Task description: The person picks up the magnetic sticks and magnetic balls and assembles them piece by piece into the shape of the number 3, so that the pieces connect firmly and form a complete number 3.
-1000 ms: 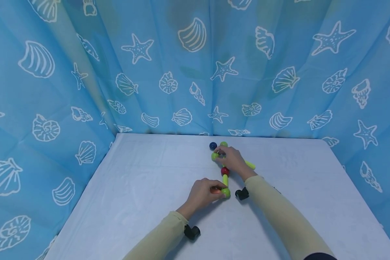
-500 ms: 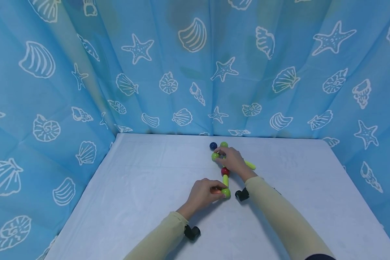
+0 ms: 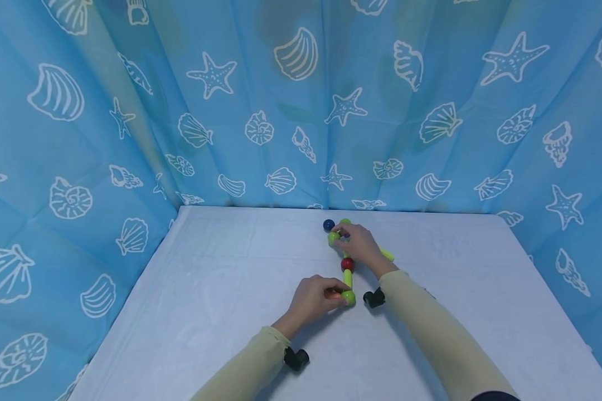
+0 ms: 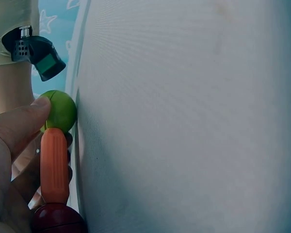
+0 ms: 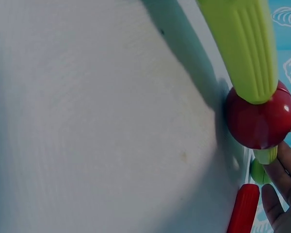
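My left hand [image 3: 313, 301] pinches a green ball [image 3: 348, 297] at the near end of the assembly; the left wrist view shows the thumb on that ball [image 4: 62, 112], with an orange stick [image 4: 54, 165] joining it to a dark red ball [image 4: 59, 221]. A yellow-green stick [image 3: 348, 278] runs from the near ball to a red ball [image 3: 348, 264]. Farther back, my right hand [image 3: 359, 245] holds another green ball [image 3: 334, 239] between thumb and fingers. In the right wrist view the red ball [image 5: 259, 116] has yellow-green sticks on both sides, near a red stick [image 5: 244, 208].
A dark blue ball [image 3: 329, 225] and a partly covered green ball [image 3: 345, 221] are near the back edge of the white table [image 3: 241, 239]. A yellow-green stick [image 3: 387, 254] shows beside the right wrist. Blue shell-patterned curtain [image 3: 291, 111] surrounds the table.
The green ball in my right hand has shifted slightly right and toward the back, and the right fingers have moved with it. My left hand looks unmoved.
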